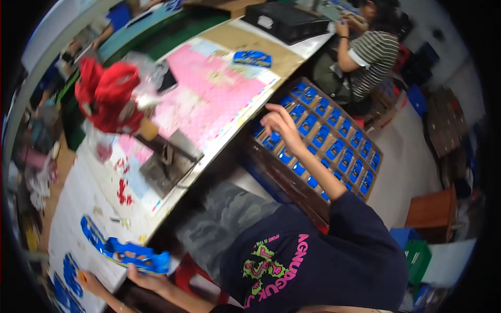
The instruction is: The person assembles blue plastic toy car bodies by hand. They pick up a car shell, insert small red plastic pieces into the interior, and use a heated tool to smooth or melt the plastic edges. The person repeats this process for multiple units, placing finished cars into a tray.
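Observation:
My right hand point(150, 280) comes in from the bottom edge. Its fingers close on the near side of a glossy blue plastic shell point(136, 256) with cut-out openings, which looks like a toy car body. To its left, my left hand point(92, 284) has its fingers drawn together; a small orange spot point(82, 276) shows at the fingertips, too small to name. Right beside that hand, a blue part point(71, 274) lies on the white table point(65, 229). More blue parts point(64, 295) rest closer to the lower left, and another long blue piece point(92, 232) touches or nearly touches the held shell.
A co-worker in a dark T-shirt point(318, 255) reaches a hand point(282, 125) over a compartment tray point(373, 195) of blue parts. A metal fixture point(169, 161) with red cloth point(107, 96) stands on the table. Another person in stripes point(373, 57) sits beyond. A black case point(284, 23) lies far off.

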